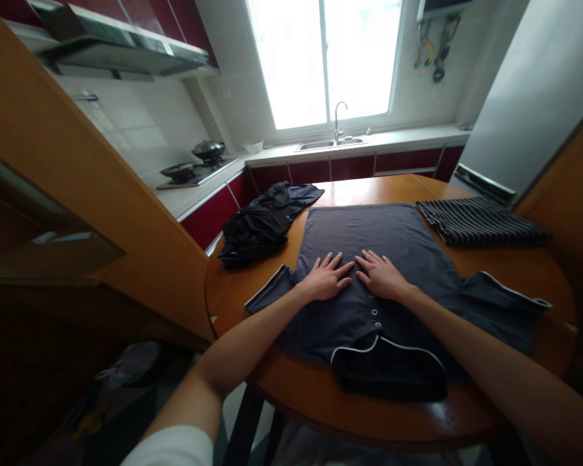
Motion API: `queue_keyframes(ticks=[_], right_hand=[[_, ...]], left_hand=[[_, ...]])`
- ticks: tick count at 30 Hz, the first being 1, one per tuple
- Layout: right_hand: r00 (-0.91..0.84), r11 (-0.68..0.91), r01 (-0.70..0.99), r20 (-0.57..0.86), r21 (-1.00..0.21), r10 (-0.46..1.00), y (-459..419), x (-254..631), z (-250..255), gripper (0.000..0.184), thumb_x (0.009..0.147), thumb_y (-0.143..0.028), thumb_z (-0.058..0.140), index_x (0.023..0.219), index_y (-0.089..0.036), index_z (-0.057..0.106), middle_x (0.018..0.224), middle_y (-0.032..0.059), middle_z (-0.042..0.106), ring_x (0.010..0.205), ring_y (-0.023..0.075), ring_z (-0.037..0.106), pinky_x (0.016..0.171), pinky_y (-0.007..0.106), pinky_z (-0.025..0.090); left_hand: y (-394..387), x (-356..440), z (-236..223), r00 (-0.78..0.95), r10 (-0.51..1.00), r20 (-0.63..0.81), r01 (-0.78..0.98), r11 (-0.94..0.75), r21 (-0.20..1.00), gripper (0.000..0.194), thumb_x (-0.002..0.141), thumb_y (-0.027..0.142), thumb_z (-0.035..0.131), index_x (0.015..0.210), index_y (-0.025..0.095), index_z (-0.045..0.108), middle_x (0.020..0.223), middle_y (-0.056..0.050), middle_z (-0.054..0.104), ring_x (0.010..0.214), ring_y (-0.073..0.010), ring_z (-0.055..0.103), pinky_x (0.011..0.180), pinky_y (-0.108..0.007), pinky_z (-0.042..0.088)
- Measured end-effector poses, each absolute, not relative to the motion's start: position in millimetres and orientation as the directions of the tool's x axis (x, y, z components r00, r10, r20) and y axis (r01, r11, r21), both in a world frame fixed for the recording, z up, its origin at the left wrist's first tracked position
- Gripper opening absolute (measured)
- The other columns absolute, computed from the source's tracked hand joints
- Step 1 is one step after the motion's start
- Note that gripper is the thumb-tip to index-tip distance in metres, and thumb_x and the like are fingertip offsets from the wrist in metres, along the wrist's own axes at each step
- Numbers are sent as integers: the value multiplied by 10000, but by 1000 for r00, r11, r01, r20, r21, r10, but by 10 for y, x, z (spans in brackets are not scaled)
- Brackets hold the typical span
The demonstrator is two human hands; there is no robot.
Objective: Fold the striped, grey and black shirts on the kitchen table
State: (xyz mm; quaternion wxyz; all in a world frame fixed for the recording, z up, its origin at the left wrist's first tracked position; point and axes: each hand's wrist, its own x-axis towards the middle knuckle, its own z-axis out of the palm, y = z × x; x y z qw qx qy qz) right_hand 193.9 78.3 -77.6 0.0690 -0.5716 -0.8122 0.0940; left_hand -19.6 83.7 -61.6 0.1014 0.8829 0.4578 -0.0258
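A dark grey polo shirt with white piping lies spread face up on the round wooden table, its black-lined collar toward me and its hem at the far side. Both short sleeves reach out to the sides. My left hand rests flat on the chest, fingers spread. Beside it, my right hand also lies flat on the fabric, just above the row of pale ring-shaped buttons. The fingertips of the two hands nearly meet. Neither hand grips the cloth.
Crumpled dark clothes lie at the table's far left. A folded black-and-grey striped garment sits at the far right. Behind are a sink, a stove with pans, and a silver fridge. An orange wooden frame stands at left.
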Motion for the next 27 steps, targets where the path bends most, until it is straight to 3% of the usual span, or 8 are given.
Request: queue_keyframes(ticks=[27], right_hand=[[-347, 342, 913, 20, -222, 938, 799, 1946, -797, 605, 1013, -443, 386, 1553, -170, 396, 1654, 141, 275, 1532, 296, 233, 1211, 553, 222]], left_hand=[[830, -195, -610, 586, 802, -119, 809, -570, 146, 629, 1040, 595, 305, 1609, 335, 241, 1697, -85, 148, 1551, -379, 103, 1199, -636, 157]])
